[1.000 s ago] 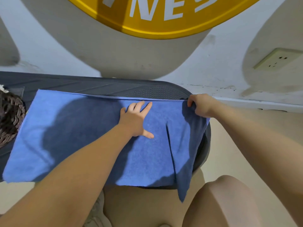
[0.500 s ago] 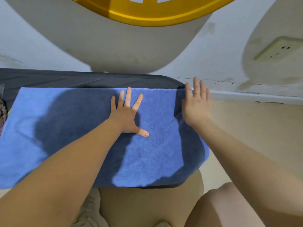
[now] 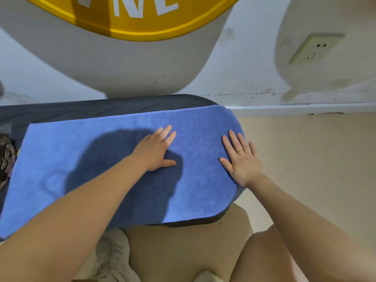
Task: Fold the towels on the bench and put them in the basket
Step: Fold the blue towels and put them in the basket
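Two flat hands now press the blue towel (image 3: 97,159) onto the dark counter (image 3: 101,107), and that is the change that matters: a second ago the right hand (image 3: 242,161) was pinching the towel's far right corner with a flap hanging off the counter's rounded end, and now that flap is gone from view and the cloth lies smooth along the end. The right hand rests palm down at the towel's right edge, fingers (image 3: 234,139) straight and slightly spread, holding nothing; a ring shows on one of them. The left hand (image 3: 156,151) lies flat near the middle of the towel, fingers straight, thumb out to the side, also holding nothing. Half a second ago both hands sat nearer the far edge; they have since slid toward the near side, which reads as smoothing.

The towel covers most of the counter, its left end reaching close to the woven basket (image 3: 7,157), of which only a sliver shows at the left border. Judging by this, one fold is laid and pressed, but the towel is too long for the basket, so more folding probably comes before it goes in.
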The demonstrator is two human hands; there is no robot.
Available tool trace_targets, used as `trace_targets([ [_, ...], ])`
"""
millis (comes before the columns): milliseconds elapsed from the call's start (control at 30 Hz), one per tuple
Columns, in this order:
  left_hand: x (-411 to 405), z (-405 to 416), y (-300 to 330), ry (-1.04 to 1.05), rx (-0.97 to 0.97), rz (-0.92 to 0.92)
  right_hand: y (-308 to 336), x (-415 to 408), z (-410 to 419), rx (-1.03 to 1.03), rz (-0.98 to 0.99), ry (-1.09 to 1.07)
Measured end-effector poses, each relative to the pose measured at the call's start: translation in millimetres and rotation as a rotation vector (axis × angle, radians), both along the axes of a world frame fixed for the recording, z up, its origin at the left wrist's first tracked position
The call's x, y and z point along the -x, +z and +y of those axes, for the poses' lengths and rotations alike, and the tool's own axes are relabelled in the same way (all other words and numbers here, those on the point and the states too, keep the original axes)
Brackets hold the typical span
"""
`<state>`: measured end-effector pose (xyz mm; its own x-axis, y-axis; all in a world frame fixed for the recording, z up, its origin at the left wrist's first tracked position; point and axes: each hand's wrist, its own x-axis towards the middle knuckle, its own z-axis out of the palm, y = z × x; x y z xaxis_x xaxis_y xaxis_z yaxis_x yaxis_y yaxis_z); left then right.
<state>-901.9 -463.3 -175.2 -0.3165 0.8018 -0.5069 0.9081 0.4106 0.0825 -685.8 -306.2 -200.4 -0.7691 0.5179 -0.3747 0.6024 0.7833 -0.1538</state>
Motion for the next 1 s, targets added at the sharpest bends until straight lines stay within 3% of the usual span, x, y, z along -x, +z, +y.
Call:
trace_targets([
  [100, -14, 6, 9, 0.102, 0.030, -0.040, 4, -27, 4, 0.184, -0.062, -0.268],
  [167, -25, 11, 15, 0.143, 0.020, -0.022, 13, -31, 4, 0.415, -0.011, -0.523],
  [267, -45, 13, 17, 0.147, -0.155, -0.048, 29, -29, 3, 0.733, 0.135, -0.787],
  [400, -76, 15, 23, 0.169, -0.371, -0.271, 37, -28, 3, 0.774, 0.216, -0.906],
  [567, -107, 14, 16, 0.069, -0.457, -0.453, 40, -27, -5, 0.773, 0.217, -0.939],
  [733, -131, 33, 23, 0.328, -0.455, -0.788, 56, -16, -10, 0.743, 0.284, -0.766],
  [833, -139, 45, 34, 0.462, -0.396, -0.920, 72, -10, -12, 0.871, 0.307, -0.670],
  [1000, -135, 51, 43, 0.597, -0.415, -1.026, 87, 2, -12, 1.205, 0.229, -0.689],
])
